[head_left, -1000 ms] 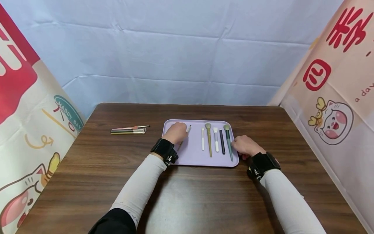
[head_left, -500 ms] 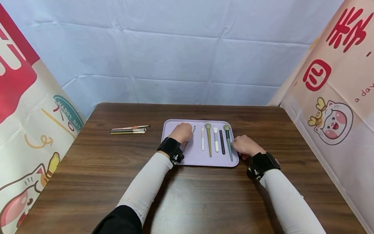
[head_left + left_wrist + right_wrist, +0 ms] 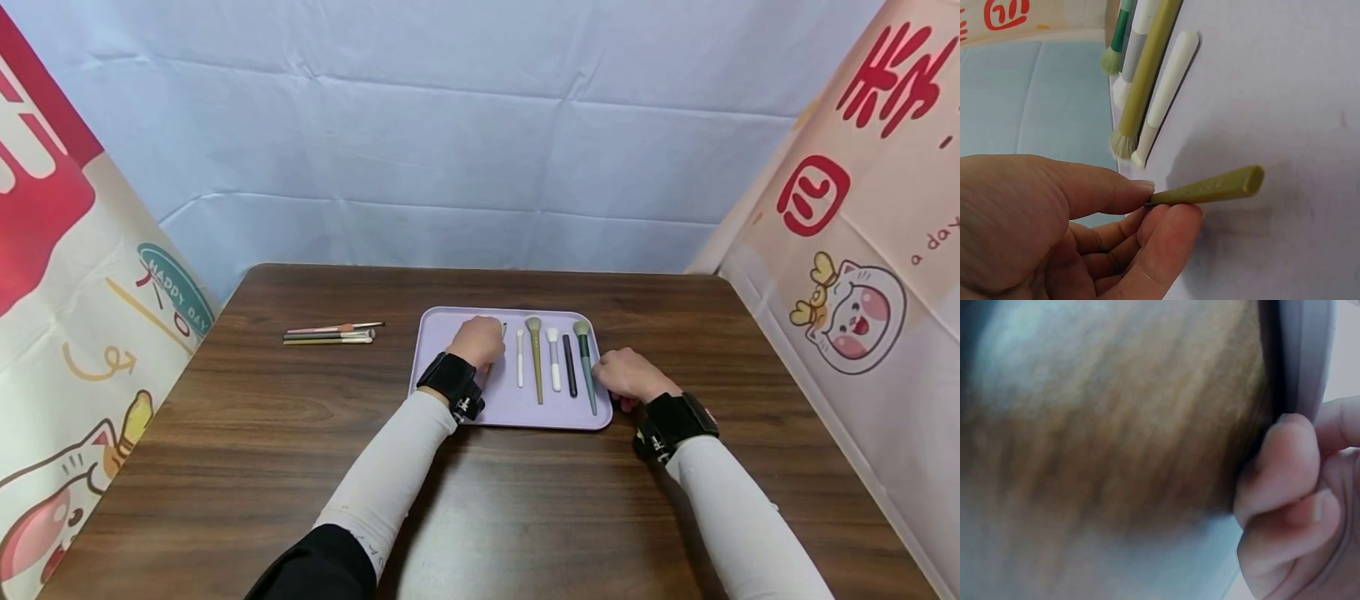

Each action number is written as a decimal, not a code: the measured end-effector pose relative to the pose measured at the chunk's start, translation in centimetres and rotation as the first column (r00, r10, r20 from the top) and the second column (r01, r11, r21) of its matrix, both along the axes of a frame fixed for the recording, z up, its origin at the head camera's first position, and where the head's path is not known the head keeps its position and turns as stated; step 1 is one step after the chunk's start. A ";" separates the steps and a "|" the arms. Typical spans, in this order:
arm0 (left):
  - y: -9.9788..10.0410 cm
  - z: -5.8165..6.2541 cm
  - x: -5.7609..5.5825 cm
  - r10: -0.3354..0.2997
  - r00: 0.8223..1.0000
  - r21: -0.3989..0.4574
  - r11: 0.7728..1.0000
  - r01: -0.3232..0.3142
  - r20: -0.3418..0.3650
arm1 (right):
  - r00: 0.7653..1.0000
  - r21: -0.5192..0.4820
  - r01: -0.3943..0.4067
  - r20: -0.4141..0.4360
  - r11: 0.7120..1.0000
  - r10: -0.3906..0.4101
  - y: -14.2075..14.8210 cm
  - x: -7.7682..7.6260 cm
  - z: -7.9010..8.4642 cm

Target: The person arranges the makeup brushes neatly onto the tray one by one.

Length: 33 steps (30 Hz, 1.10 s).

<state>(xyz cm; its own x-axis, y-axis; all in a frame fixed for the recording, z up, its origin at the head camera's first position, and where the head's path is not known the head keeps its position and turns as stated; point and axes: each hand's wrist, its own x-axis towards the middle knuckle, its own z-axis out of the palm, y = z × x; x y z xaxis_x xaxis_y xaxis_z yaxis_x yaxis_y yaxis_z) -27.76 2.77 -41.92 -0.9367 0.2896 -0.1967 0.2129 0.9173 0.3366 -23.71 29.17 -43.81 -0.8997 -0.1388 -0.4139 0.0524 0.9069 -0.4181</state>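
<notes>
Over the purple tray (image 3: 517, 410), my left hand (image 3: 480, 340) pinches a makeup brush with an olive handle (image 3: 1210, 189) between thumb and fingers. Its bristle end is hidden by the hand in the left wrist view. Right of that hand, a small white brush (image 3: 520, 358), a longer olive brush (image 3: 536, 362), a white-and-grey brush (image 3: 554, 358), a black stick-like one (image 3: 570, 367) and a green brush (image 3: 586, 367) lie in a row on the tray. My right hand (image 3: 633, 375) grips the tray's right edge, fingers curled at its rim.
Several more brushes (image 3: 330, 335) lie in a bundle on the brown wooden table (image 3: 300, 433), left of the tray. A pale blue cloth (image 3: 450, 150) hangs behind the table, with printed cloths at both sides.
My left hand has moved right across the tray with the brush, closer to the small white one. My right hand has stayed at the tray's edge.
</notes>
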 end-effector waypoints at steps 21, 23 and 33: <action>1.7 -0.7 0.3 0.057 0.996 -0.037 0.998 -0.059 -0.067 | 1.000 0.006 0.002 -0.004 1.000 -0.002 0.0 -0.1 -0.1; 1.8 -0.7 0.3 0.055 0.996 -0.045 0.997 -0.058 -0.072 | 1.000 0.006 0.001 -0.004 1.000 -0.001 0.0 -0.1 -0.1; 2.1 -0.6 0.7 0.061 0.996 -0.038 0.997 -0.064 -0.069 | 1.000 0.012 0.009 0.009 1.000 -0.009 0.1 -0.1 -0.1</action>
<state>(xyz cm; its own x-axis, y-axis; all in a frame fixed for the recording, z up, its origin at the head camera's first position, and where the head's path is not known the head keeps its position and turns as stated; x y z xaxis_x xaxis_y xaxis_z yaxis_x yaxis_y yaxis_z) -27.10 4.86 -42.50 -0.9643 0.2234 -0.1424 0.1759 0.9418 0.2864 -23.77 29.27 -43.91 -0.8973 -0.1253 -0.4234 0.0644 0.9115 -0.4062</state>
